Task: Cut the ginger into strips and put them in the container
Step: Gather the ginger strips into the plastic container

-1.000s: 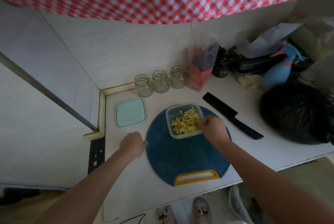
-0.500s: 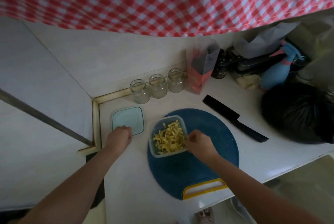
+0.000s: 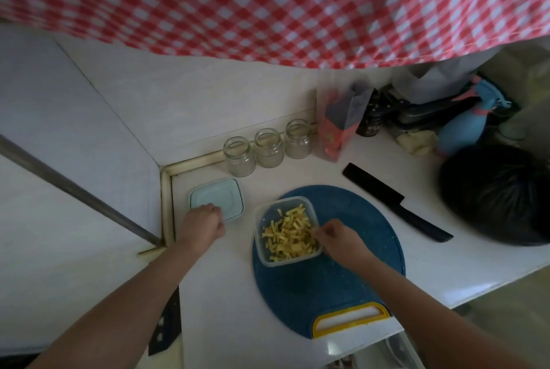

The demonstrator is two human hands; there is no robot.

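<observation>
A clear square plastic container [image 3: 269, 260] stands on the left part of a round blue cutting board [image 3: 351, 264]. It holds a heap of yellow ginger strips [image 3: 290, 234]. My right hand [image 3: 334, 234] grips the container's right rim with its fingers curled. The container's pale green lid [image 3: 221, 197] lies flat on the counter to the left. My left hand [image 3: 202, 224] rests on the lid's near edge, fingers curled onto it. A black knife [image 3: 395, 202] lies on the counter beyond the board's right side.
Three empty glass jars [image 3: 268, 148] stand in a row at the back wall. A red packet [image 3: 339, 127], a blue spray bottle [image 3: 464, 127] and a black bag [image 3: 500, 193] crowd the right. A red checked cloth [image 3: 268, 2] hangs overhead. The counter's front edge [image 3: 476, 294] runs near the board's yellow handle [image 3: 351, 319].
My left hand has moved from the board's left edge to the lid. The container, held by my right hand, has slid left across the board.
</observation>
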